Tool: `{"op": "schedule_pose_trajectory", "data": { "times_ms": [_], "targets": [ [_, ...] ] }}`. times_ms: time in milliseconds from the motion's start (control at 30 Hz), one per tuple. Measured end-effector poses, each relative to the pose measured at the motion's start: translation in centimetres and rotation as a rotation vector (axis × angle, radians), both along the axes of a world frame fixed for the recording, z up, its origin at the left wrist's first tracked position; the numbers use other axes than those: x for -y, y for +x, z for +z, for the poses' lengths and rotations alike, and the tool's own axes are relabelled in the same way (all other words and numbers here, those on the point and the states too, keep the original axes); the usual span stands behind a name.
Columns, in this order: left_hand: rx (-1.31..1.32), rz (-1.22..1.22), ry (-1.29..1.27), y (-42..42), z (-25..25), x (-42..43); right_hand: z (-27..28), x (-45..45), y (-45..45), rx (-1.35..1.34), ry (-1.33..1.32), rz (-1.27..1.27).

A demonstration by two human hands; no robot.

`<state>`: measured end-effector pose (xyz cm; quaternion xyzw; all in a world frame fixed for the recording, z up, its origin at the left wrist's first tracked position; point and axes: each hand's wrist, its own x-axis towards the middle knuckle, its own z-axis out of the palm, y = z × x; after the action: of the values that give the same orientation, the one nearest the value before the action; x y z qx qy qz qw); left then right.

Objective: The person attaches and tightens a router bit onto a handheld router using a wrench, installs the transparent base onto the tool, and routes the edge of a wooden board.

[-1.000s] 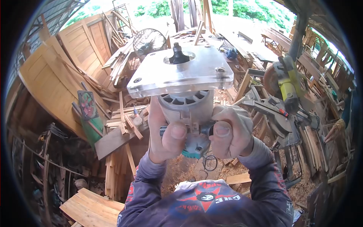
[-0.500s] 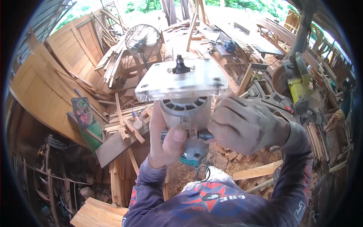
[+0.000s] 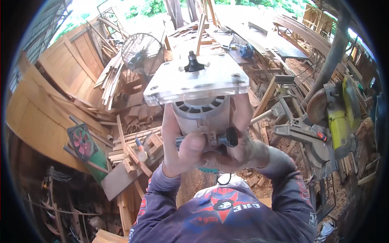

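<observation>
A trim router (image 3: 200, 119) is held upside down in front of my chest. Its clear, thick base plate (image 3: 198, 83) faces up, and a dark router bit (image 3: 193, 62) pokes through the middle. My left hand (image 3: 180, 148) is wrapped round the left side of the motor body, thumb across its front. On the other side, my right hand (image 3: 243, 148) grips the body, its fingers running up behind the plate. A black clamp knob (image 3: 230, 137) sticks out beside the right palm. The green lower end (image 3: 208, 170) of the router is partly hidden under my hands.
A yellow-green mitre saw (image 3: 340, 125) stands at right. Wooden door panels (image 3: 52, 109) lean at left, near a standing fan (image 3: 139, 56). Timber offcuts (image 3: 137, 150) lie below left, and sawdust covers the floor. A blue power tool (image 3: 245, 50) rests on a far bench.
My right hand has left its closed hold on the clamp knob and now wraps round the router's right side. The left hand keeps its grip. The camera view has shifted slightly.
</observation>
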<state>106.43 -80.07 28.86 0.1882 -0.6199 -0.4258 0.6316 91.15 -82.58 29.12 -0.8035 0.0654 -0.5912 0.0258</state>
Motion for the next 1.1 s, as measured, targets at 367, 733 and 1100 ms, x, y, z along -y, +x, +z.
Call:
{"op": "schedule_pose_trajectory", "data": {
  "times_ms": [367, 733, 1100],
  "targets": [
    [0.000, -0.115, -0.015, -0.7, 0.9, 10.3, 1.0, 9.7, -2.0, -0.082, 0.190, 0.313],
    [0.033, -0.148, 0.053, 0.5, 3.3, 14.4, 1.2, 13.9, 0.1, 0.095, 0.419, 0.378],
    [0.096, -0.064, -0.020, 1.5, 3.2, 18.7, -1.1, 15.9, 0.2, -0.018, 0.905, 0.487]
  ]
}}
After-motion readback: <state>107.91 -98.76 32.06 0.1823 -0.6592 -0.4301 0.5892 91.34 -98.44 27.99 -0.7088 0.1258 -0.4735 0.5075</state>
